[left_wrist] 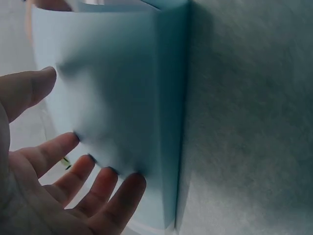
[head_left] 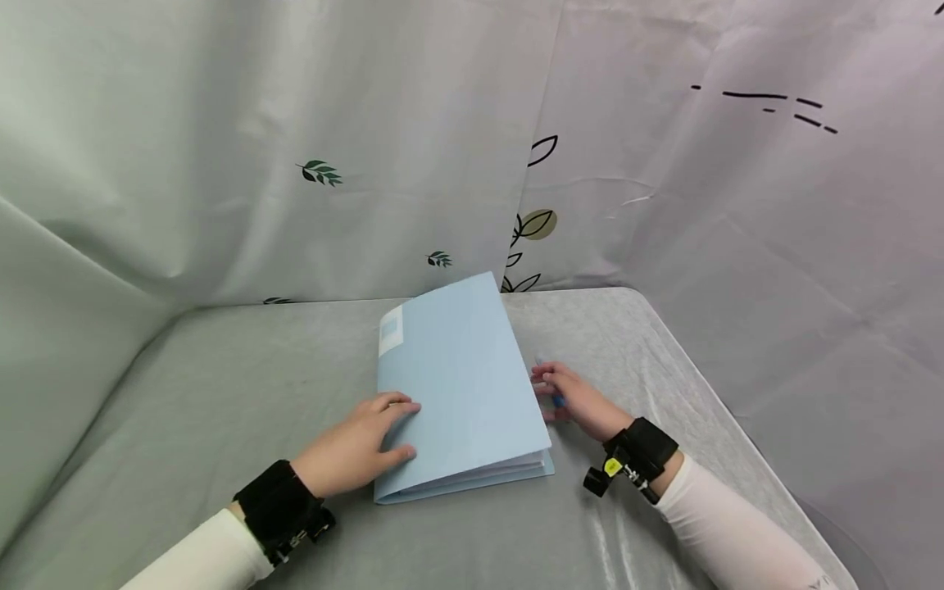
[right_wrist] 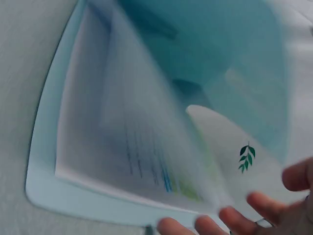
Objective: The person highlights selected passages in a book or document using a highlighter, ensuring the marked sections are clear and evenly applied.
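Note:
A light blue folder [head_left: 460, 369] with a white label [head_left: 391, 330] lies on the table, its front cover slightly raised. My left hand [head_left: 361, 442] rests on the cover near the spine, fingers spread and fingertips touching it. At the folder's right edge is my right hand [head_left: 575, 400], its fingers extended and loosely bent. In the right wrist view, white printed pages [right_wrist: 122, 142] show inside the folder, blurred, close to the right fingertips. A thin blue object [head_left: 558, 401], partly hidden, lies by the right hand; its kind is unclear.
A grey cloth covers the table [head_left: 280, 369]. Behind and at the sides hangs a pale curtain [head_left: 413, 147] with leaf prints. The table's right edge [head_left: 708, 385] runs close to the right forearm. Each wrist wears a black band with a camera.

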A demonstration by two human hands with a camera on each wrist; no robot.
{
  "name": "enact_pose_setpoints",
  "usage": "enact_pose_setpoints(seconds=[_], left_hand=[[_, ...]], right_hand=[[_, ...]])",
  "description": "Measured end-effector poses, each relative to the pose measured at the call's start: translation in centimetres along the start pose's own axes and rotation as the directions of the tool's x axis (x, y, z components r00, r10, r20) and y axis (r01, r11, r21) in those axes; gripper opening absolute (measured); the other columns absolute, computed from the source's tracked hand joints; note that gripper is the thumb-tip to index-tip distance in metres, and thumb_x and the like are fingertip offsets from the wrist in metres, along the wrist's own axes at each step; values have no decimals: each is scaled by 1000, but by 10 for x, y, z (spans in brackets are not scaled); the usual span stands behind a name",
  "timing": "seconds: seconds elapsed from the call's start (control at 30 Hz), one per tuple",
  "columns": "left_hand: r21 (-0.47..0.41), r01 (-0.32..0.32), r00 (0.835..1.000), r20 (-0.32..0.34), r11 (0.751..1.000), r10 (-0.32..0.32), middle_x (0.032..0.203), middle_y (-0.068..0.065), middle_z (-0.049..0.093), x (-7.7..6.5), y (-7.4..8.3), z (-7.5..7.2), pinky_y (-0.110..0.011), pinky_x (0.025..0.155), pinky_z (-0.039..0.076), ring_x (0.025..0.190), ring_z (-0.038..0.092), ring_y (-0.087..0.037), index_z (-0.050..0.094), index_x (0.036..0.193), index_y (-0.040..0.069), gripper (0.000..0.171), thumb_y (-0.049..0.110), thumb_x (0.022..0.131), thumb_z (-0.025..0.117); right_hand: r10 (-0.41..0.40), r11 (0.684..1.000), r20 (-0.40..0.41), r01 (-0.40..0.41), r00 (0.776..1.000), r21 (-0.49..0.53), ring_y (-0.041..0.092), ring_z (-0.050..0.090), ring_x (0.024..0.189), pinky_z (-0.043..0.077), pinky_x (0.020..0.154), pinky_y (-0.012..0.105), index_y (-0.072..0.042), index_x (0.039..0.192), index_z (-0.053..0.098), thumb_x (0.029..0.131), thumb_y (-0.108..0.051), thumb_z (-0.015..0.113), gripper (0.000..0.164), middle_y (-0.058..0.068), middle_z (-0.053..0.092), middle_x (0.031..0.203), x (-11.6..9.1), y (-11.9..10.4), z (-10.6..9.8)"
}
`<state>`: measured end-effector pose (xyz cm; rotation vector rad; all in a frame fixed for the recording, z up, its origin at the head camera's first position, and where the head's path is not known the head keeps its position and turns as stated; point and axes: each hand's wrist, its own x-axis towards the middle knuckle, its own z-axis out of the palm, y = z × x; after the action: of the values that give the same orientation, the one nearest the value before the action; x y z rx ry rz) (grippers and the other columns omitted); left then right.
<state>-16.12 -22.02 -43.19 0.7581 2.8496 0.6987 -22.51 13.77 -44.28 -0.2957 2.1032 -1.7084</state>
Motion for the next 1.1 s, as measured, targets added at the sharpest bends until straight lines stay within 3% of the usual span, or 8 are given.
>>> enact_pose_setpoints(seconds=[0.1,0.2,0.3,0.4,0.57,0.67,0.8,1.1], left_hand=[[96,-16,1000,-4,995,16,139,-5,43,2,0,5,-42,92,46,124,38,-23,51,140,17,57,39,90,68],[162,-27,999,-13,986,30,138,-6,45,3,0,8,-40,88,47,121,40,-23,53,139,21,57,42,89,68],[224,-34,999,-13,974,38,138,-7,46,4,-1,11,-42,89,47,119,42,-24,54,139,24,57,46,88,67],[260,-34,999,-12,965,38,137,-8,49,6,0,14,-44,94,44,120,43,-26,56,136,18,60,49,87,67],[259,-4,1000,-6,966,6,135,-9,52,10,1,16,-47,98,41,122,44,-26,59,128,10,62,52,83,69],[252,0,1000,4,968,-1,134,-12,53,11,1,16,-49,98,40,122,44,-28,61,127,10,61,51,83,70],[271,-22,1000,22,962,17,134,-12,53,13,-2,17,-52,98,37,121,44,-31,62,129,14,61,53,83,69],[398,-38,999,-14,917,47,125,-7,58,19,-3,24,-50,91,38,110,48,-27,68,122,20,58,59,80,69]], right_hand=[[-23,1000,-94,21,995,-19,36,34,128,43,93,55,8,142,27,106,-18,32,46,27,28,146,2,-2,-2],[-96,975,-153,62,984,-211,35,38,124,42,94,54,6,140,33,103,-17,43,45,25,33,143,1,-5,0],[-193,879,-131,112,972,-463,34,43,119,42,90,51,2,136,43,99,-17,54,43,23,40,138,-1,-6,4],[-255,755,-44,170,966,-634,34,45,116,43,90,50,1,130,51,95,-19,61,42,21,46,132,-3,-8,12],[-243,603,92,224,966,-766,24,48,115,44,92,44,-2,125,57,90,-24,67,42,14,52,128,-4,-8,25],[-229,538,139,244,963,-807,20,49,113,46,90,40,-5,124,58,89,-26,69,42,11,53,125,-3,-7,31],[-206,492,168,250,964,-834,20,49,113,46,91,40,-8,123,60,87,-28,71,43,10,54,123,-2,-5,37],[-81,453,175,193,981,-870,26,45,117,45,92,43,-14,123,63,82,-37,76,49,12,53,126,-2,-2,46]])
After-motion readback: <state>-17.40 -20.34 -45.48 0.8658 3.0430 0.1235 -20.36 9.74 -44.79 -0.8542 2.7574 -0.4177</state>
